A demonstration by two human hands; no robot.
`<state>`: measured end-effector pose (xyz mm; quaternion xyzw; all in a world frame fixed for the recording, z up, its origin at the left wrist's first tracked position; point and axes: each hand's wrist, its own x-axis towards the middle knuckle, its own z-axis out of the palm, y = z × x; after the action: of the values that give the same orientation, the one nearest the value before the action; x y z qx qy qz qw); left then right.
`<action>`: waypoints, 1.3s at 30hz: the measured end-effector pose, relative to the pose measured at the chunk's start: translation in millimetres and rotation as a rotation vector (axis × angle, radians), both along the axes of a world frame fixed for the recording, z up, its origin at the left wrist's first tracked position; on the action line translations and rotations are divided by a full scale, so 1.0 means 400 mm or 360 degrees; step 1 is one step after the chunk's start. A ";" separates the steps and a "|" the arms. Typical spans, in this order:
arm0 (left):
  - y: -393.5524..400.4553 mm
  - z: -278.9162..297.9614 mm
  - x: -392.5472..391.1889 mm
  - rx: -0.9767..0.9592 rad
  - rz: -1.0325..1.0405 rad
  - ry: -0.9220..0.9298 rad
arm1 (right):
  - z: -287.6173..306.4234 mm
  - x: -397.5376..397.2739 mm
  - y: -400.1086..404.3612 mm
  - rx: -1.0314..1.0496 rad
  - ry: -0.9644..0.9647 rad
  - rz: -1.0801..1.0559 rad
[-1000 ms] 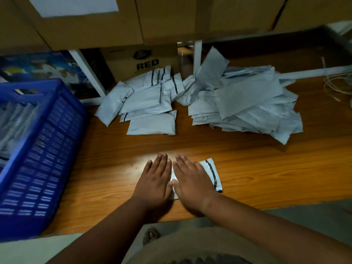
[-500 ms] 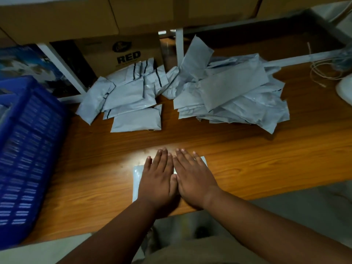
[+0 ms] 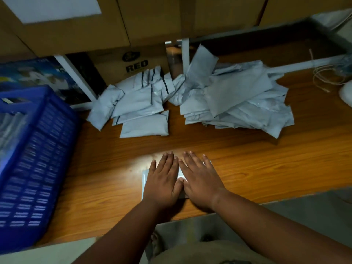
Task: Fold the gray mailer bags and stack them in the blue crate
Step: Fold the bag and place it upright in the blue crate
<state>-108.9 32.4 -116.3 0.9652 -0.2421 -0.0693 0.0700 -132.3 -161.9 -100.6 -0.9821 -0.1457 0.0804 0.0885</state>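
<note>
My left hand (image 3: 163, 181) and my right hand (image 3: 200, 180) lie flat side by side, fingers straight, pressing a folded gray mailer bag (image 3: 145, 176) onto the wooden table near its front edge. Most of that bag is hidden under my palms; only its left edge and a strip between my hands show. A heap of folded gray bags (image 3: 141, 105) lies at the back middle. A bigger, loose pile of unfolded gray bags (image 3: 238, 100) lies to its right. The blue crate (image 3: 36, 168) stands at the left, with gray bags dimly visible inside.
Cardboard boxes (image 3: 133, 61), one marked RED, line the back under a shelf. A white shelf post (image 3: 185, 54) stands behind the piles. A coiled cable (image 3: 327, 77) and a white object (image 3: 345, 94) sit at the far right. The table's front edge (image 3: 285, 199) runs below my wrists.
The bag's right flap with the black strip, visible a second ago, is now folded under my hands. The bag's left edge now shows beside my left hand. The camera has shifted slightly.
</note>
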 end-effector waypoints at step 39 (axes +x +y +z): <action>0.595 0.688 0.049 -0.0358 0.0909 -0.0234 | 0.656 0.481 0.371 -0.0021 -0.0320 0.0839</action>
<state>-89.4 270.5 158.9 0.9828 0.0280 0.0505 0.1753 60.2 -13.5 161.9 -0.9139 -0.4036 0.0037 0.0432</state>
